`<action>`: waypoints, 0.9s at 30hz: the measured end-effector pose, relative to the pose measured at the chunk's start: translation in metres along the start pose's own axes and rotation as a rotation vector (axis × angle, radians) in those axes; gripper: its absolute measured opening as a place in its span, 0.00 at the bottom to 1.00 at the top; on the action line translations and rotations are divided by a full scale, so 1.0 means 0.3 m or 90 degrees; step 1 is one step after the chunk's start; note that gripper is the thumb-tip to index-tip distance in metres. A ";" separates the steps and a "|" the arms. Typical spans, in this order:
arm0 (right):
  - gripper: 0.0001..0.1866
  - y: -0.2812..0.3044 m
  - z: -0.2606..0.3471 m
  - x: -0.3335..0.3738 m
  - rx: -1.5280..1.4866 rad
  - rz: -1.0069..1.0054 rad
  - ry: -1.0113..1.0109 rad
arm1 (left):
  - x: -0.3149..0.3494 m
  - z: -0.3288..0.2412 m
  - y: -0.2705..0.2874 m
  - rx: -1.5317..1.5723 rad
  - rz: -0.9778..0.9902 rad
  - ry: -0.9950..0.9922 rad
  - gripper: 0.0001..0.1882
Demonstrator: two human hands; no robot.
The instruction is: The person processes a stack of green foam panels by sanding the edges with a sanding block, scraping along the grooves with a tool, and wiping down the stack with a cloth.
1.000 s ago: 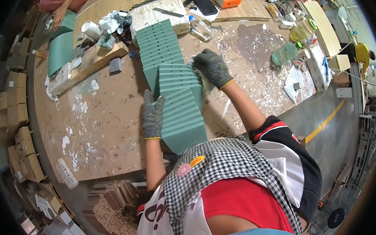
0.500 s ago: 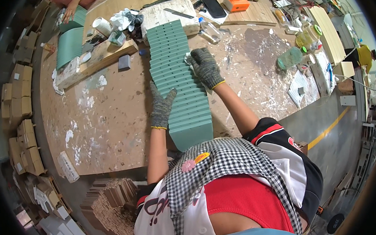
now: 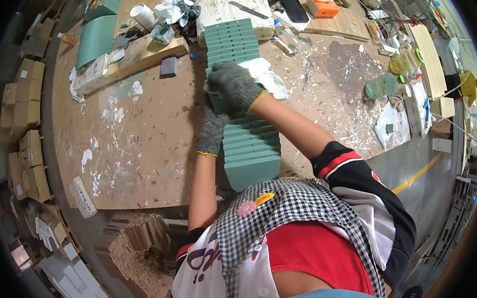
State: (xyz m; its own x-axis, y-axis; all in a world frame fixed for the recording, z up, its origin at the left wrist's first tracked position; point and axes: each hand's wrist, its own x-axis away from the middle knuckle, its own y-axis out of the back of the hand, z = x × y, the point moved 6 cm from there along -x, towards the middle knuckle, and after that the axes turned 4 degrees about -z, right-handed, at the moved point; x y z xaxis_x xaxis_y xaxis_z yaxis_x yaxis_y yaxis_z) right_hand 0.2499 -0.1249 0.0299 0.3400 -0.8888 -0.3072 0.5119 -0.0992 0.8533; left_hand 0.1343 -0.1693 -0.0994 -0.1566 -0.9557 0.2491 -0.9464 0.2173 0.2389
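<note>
Head view: right hand (image 3: 236, 86) lies over green panels (image 3: 251, 146).

Right grip (image 3: 236, 86) now across panels (image 3: 252, 144)

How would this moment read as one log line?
left hand: at left edge of green panels | right hand: over panels, beside white cloth

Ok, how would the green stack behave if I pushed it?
The stack would probably slide apart, since its panels overlap in steps. They look fairly stiff, with straight edges. Rolling seems unlikely, given their flat shape.
</note>
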 end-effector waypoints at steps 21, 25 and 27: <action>0.31 0.042 -0.116 0.221 0.196 0.046 -0.097 | 0.015 0.001 -0.014 0.249 0.006 -0.037 0.51; 0.33 -0.080 0.026 0.125 0.200 0.054 -0.016 | -0.047 0.266 0.031 -0.216 -0.096 -0.150 0.40; 0.32 -0.153 0.057 0.056 0.203 0.070 0.066 | -0.090 0.330 0.059 -0.365 -0.081 -0.128 0.41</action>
State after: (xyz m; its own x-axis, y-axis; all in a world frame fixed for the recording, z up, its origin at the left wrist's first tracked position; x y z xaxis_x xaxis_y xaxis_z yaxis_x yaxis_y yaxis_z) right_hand 0.2186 -0.1429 -0.0071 0.4655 -0.8536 -0.2340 0.2018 -0.1550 0.9671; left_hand 0.0938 -0.1593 -0.1949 -0.1551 -0.9878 0.0165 -0.6680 0.1172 0.7348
